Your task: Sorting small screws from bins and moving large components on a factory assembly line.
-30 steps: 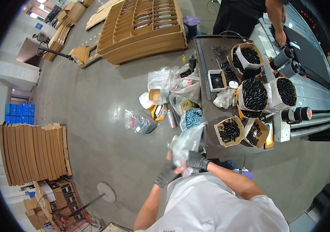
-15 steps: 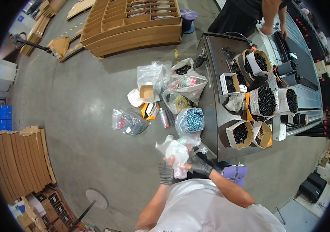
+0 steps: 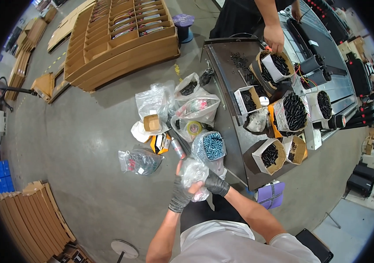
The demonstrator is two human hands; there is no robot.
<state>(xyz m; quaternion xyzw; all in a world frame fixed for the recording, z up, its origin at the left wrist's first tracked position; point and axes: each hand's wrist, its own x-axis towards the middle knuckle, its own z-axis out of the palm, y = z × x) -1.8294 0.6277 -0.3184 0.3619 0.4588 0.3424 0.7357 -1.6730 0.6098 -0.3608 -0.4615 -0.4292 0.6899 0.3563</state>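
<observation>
A crumpled clear plastic bag (image 3: 194, 172) is bunched between my two hands in front of my body. My left hand (image 3: 180, 194), in a grey fingerless-type glove, holds its left side, thumb across the front and a finger pointing up. Around the right side of the bag closes my right hand (image 3: 216, 182), also gloved, its fingertips partly hidden by the plastic. What the bag contains cannot be made out. Just beyond my hands a bag of blue screws (image 3: 213, 147) stands beside the table, with a spray can (image 3: 178, 149) to its left.
Several plastic bags lie on the floor ahead, one with dark and red parts (image 3: 141, 162). On the right, a dark metal table (image 3: 239, 153) carries boxes of black fasteners (image 3: 269, 156). A person's hand (image 3: 274, 39) reaches into a box there. A partitioned cardboard bin (image 3: 121, 57) stands beyond.
The bag has been gathered into a tighter bundle between my hands. My view has turned and shifted right. The other person's hand has come down to a box on the table.
</observation>
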